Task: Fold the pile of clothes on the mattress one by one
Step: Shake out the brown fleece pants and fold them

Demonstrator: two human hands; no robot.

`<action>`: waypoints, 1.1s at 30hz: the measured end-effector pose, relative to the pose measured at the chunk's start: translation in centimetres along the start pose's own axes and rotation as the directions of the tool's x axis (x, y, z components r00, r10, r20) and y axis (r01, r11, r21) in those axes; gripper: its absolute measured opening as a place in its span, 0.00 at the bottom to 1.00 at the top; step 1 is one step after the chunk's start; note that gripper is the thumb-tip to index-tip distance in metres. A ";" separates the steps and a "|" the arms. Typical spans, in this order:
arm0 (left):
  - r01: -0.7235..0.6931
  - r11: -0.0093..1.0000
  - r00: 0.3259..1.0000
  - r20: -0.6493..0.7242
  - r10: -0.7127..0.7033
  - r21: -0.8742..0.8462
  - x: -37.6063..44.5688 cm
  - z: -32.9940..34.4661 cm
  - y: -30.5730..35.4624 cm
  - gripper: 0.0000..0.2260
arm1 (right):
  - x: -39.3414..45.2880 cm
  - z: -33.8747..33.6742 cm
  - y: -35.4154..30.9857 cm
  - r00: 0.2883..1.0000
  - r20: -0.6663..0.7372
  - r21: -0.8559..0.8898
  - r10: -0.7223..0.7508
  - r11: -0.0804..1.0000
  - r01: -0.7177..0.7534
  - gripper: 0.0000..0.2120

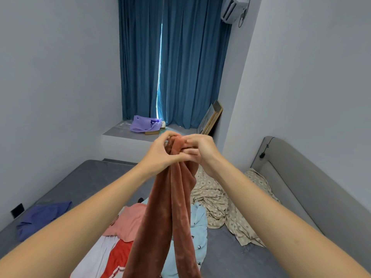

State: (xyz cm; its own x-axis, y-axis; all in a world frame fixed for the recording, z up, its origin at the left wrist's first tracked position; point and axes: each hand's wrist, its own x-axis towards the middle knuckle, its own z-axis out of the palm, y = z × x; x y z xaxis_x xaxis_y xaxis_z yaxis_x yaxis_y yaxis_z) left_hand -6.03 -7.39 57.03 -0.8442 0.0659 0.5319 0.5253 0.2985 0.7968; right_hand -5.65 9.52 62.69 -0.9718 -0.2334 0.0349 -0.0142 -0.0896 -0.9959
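Item: rust-brown garment, held aloft at frame centre, hanging toward 6 o'clock over the mattress. Its top edge is pinched by the left hand and right hand, fingers curled on cloth, seemingly so the halves are matched. Unfolded pile lies at 6–7 o'clock; patterned sheet at 4 o'clock.

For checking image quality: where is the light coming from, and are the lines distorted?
Head view: daylight enters only through the gap in the blue curtains, so the room is dim and evenly lit; the wide lens stretches both forearms; the rust garment stays sharp.
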 end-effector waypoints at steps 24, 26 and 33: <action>-0.038 0.999 0.998 -0.042 0.036 -0.039 1.4 -9.1 9.5 0.10 | 0.3 -5.2 -6.2 0.812 0.343 -0.571 -0.473 0.581 0.580 0.12; -0.041 0.998 0.996 -0.084 0.037 -0.046 0.9 -9.4 11.0 0.09 | -0.4 -4.4 -7.4 0.803 0.361 -0.516 -0.475 0.615 0.596 0.14; -0.040 0.999 0.985 -0.168 0.034 -0.035 -3.2 -11.0 15.2 0.10 | -3.8 -1.9 -9.7 0.820 0.406 -0.480 -0.403 0.670 0.567 0.08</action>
State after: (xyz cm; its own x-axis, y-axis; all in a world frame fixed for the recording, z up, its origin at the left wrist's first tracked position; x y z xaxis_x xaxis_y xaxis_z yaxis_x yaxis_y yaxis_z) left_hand 5.84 -13.55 70.59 -0.7960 -0.0848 0.5993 0.5624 0.2624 0.7841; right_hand -2.27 13.13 72.01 -0.6957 -0.5482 0.4642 -0.6733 0.2725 -0.6873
